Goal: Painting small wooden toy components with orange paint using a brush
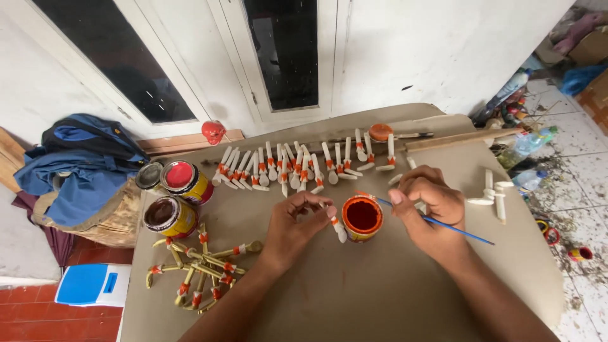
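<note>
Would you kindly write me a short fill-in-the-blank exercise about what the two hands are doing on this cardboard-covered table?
1. The right hand holds a thin paintbrush with a ____ handle.
2. The left hand holds a small white piece banded in ____ paint.
3. The open paint tin stands ____ the two hands.
4. The row of painted white pieces lies on the ____ side of the tin from the person.

Missing words: blue; orange; between; far

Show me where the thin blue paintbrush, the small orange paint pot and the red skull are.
thin blue paintbrush [465, 233], head view, on its bare handle.
small orange paint pot [362, 216], head view, on the paint inside.
red skull [213, 132], head view, on its front.
</note>
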